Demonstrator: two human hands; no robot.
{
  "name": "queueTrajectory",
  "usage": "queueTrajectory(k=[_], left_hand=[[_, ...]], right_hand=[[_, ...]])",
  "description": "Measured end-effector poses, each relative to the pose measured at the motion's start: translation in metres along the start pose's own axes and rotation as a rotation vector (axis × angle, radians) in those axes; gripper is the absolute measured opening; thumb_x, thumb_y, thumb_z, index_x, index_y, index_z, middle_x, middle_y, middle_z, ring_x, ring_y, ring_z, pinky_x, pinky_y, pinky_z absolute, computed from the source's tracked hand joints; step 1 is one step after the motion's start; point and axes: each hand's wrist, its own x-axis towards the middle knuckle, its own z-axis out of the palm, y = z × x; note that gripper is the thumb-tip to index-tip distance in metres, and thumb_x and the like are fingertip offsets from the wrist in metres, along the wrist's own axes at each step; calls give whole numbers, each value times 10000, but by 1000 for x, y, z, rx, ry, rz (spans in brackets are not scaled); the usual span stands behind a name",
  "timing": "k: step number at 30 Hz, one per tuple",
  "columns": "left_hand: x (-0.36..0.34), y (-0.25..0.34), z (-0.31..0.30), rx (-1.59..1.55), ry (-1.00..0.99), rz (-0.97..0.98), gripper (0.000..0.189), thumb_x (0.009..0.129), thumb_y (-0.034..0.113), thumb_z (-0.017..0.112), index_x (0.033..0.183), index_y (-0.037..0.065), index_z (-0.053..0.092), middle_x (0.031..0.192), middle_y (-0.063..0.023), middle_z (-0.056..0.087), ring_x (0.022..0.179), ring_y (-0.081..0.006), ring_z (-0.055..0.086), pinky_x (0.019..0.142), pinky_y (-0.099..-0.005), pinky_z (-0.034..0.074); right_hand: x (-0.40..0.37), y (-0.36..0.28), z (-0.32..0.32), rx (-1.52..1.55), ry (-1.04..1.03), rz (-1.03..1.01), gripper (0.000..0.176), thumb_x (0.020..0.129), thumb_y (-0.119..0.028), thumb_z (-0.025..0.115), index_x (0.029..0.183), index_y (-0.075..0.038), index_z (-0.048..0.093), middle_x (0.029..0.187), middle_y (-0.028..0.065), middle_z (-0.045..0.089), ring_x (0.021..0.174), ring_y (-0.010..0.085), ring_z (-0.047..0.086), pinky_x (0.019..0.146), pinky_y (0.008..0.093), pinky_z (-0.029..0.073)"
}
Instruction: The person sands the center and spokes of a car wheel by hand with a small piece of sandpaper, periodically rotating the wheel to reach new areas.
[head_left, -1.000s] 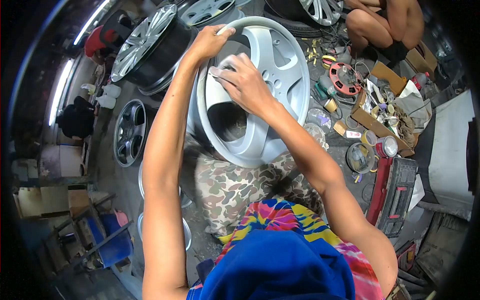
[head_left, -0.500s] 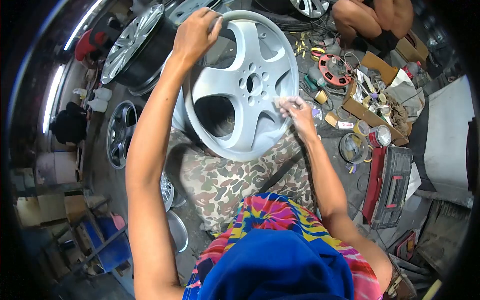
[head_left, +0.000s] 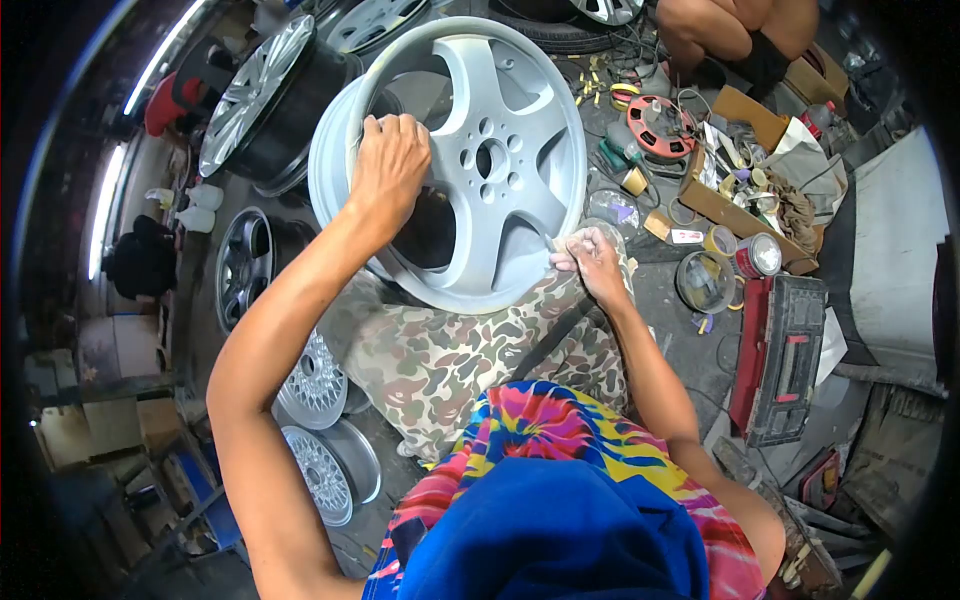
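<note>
A grey five-spoke alloy wheel rim (head_left: 478, 120) stands tilted up in front of me, its spoked face turned toward me. My left hand (head_left: 392, 165) is closed around its left edge, fingers curled over the lip. At the lower right of the face, my right hand (head_left: 595, 262) pinches a small pale piece of sandpaper (head_left: 559, 245) against the metal near the outer lip. Whitish dust coats the right fingers. Camouflage cloth (head_left: 470, 350) covers my lap below the wheel rim.
More wheels stand to the left, including a silver one (head_left: 258, 85) and mesh ones (head_left: 318, 478). On the right are a red cable reel (head_left: 660, 127), a cardboard box (head_left: 735, 208) of tools, tins and a toolbox (head_left: 787, 360). Another person (head_left: 710, 35) crouches at the upper right.
My left hand has moved down from the rim's top to its left side. The wheel rim has turned, and my right hand has slid lower along its edge.
</note>
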Motion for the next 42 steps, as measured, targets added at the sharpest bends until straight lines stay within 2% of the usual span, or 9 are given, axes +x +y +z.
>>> queueTrajectory(k=[3, 6, 9, 19, 21, 23, 31, 39, 42], left_hand=[[8, 9, 2, 73, -6, -40, 472, 659, 305, 876, 1007, 64, 665, 968, -58, 594, 964, -220, 622, 831, -372, 476], [24, 28, 16, 59, 54, -28, 117, 785, 161, 717, 879, 94, 693, 910, -54, 603, 902, -206, 640, 735, -336, 495], [40, 48, 27, 68, 45, -46, 64, 828, 127, 663, 877, 97, 693, 904, -54, 602, 893, -205, 638, 740, -336, 495], [5, -9, -9, 2, 4, -71, 367, 649, 175, 842, 969, 57, 708, 1027, -93, 594, 1069, -245, 580, 908, -405, 424], [0, -29, -14, -167, 182, -28, 482, 800, 375, 819, 1044, -31, 729, 1117, -160, 667, 1137, -265, 616, 964, -409, 440], [-1, -49, -26, -431, 480, -71, 248, 827, 270, 745, 873, 32, 695, 955, -171, 628, 945, -364, 609, 833, -469, 491], [-8, -92, 37, -1072, 655, -713, 301, 949, 305, 693, 964, 8, 740, 939, -204, 700, 889, -378, 667, 807, -416, 518], [-55, -84, 191, -894, 489, -777, 325, 979, 319, 620, 1019, 17, 730, 1009, -236, 694, 987, -398, 668, 870, -466, 513], [-59, -83, 217, -942, 411, -1011, 365, 953, 373, 631, 1026, 30, 735, 1071, -251, 707, 1037, -417, 667, 929, -476, 512]], right_hand=[[2, 10, -3, -232, -76, -82, 194, 960, -120, 738, 1038, 1, 608, 886, 89, 729, 815, 139, 726, 666, 253, 559], [-1, 11, -2, -310, -99, -12, 189, 948, -118, 752, 1037, 15, 650, 901, 80, 736, 824, 124, 718, 692, 243, 556], [-11, -9, 9, -368, -110, 11, 187, 975, -127, 719, 1035, 48, 702, 956, 90, 739, 823, 139, 722, 714, 247, 579], [-13, -19, 23, -893, -222, -326, 251, 1001, -201, 644, 1102, 7, 741, 929, 153, 673, 826, 283, 686, 725, 384, 518], [-5, -33, 37, -873, -272, -528, 231, 1001, -168, 631, 1108, 7, 737, 1027, 174, 676, 916, 336, 678, 787, 385, 528], [4, -47, 59, -869, -289, -632, 223, 979, -132, 645, 1146, -10, 728, 1092, 168, 673, 943, 339, 679, 829, 389, 536], [67, -85, 121, -1216, -658, -1183, 322, 918, -138, 706, 1228, -48, 697, 1187, 105, 643, 1042, 299, 619, 884, 399, 530], [26, -65, 124, -1077, -915, -1091, 144, 912, -140, 690, 1024, -65, 739, 1118, 101, 695, 922, 294, 658, 785, 391, 564], [45, -67, 126, -1184, -808, -1031, 135, 906, -131, 687, 1007, -69, 752, 1125, 94, 697, 936, 295, 667, 792, 390, 569]])
